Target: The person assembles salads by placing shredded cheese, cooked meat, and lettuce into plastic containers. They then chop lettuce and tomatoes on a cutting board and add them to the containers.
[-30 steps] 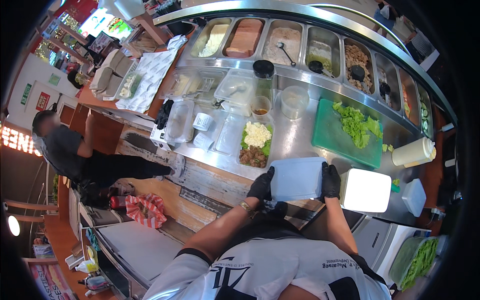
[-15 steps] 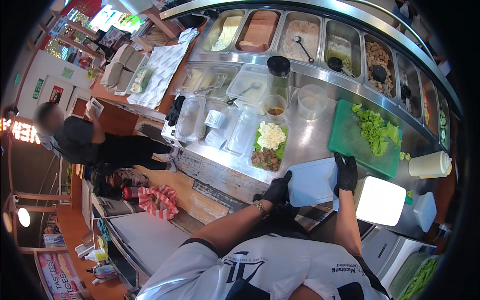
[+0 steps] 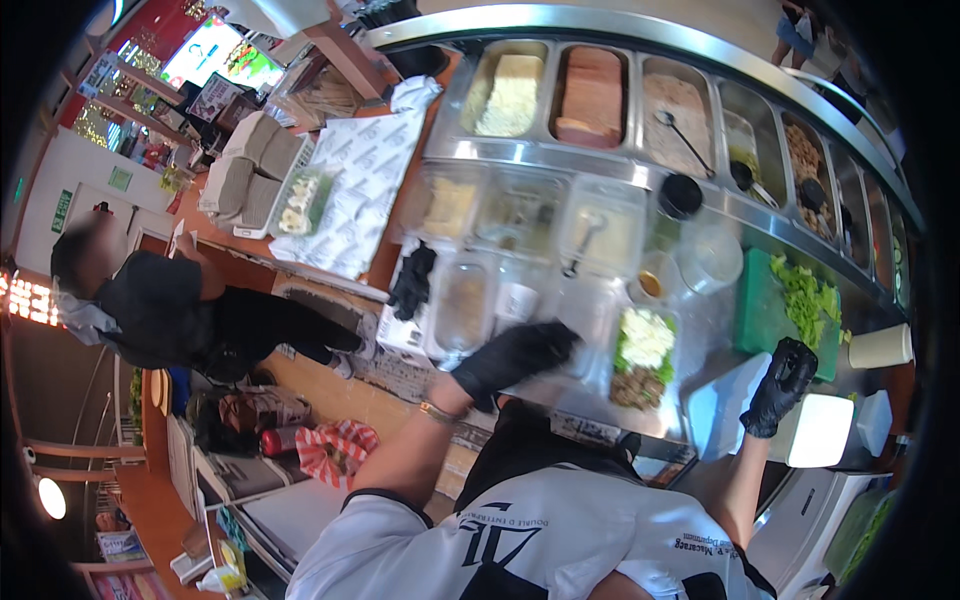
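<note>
My left hand (image 3: 515,360), in a black glove, stretches out to the left over a row of clear lidded tubs (image 3: 470,310) on the steel counter. Its fingers are spread and hold nothing. My right hand (image 3: 780,385), also in a black glove, grips the right edge of a flat white lid (image 3: 712,408) lying on the counter in front of me. Between the hands stands a clear bowl (image 3: 640,360) filled with white crumbled food, greens and brown meat.
A green cutting board (image 3: 760,310) with chopped lettuce lies at the right, beside a paper cup (image 3: 880,347) and a white box (image 3: 822,432). Steel ingredient pans (image 3: 590,95) line the back. A spare black glove (image 3: 412,280) lies on the counter. Another person in black (image 3: 160,310) bends at the left.
My left hand has let go of the white lid and swung left over the clear tubs. My right hand stays on the lid.
</note>
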`<act>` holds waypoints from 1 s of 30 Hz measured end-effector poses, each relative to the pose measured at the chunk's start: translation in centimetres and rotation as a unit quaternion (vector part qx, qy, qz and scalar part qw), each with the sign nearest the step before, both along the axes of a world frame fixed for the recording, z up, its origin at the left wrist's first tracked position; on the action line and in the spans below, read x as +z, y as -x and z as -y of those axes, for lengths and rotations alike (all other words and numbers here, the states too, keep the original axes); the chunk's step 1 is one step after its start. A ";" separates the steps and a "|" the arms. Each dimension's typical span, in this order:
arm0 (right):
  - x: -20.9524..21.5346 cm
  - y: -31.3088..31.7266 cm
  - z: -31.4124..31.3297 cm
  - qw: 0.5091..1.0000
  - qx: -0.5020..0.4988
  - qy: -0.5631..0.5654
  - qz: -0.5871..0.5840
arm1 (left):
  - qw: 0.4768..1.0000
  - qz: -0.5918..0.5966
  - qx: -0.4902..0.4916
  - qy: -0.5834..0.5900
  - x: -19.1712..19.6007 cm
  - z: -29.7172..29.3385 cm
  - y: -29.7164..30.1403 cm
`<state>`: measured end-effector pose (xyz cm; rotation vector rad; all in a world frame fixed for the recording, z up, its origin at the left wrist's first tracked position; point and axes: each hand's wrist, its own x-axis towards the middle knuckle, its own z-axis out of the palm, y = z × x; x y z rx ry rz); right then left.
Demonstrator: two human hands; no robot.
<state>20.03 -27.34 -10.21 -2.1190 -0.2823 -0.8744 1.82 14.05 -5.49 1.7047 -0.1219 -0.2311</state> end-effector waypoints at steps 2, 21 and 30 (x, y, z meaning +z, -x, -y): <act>1.8 1.7 -6.0 0.997 0.015 -0.064 -0.048 | 0.938 0.064 0.195 -0.280 1.9 -9.7 -1.4; 7.4 1.0 -48.8 0.826 0.414 0.222 -0.313 | 0.839 0.329 0.315 -0.299 0.8 -25.9 -4.9; 1.4 -0.1 -61.1 0.758 0.253 0.438 -0.412 | 0.880 0.258 0.338 -0.211 -2.7 -25.3 -4.2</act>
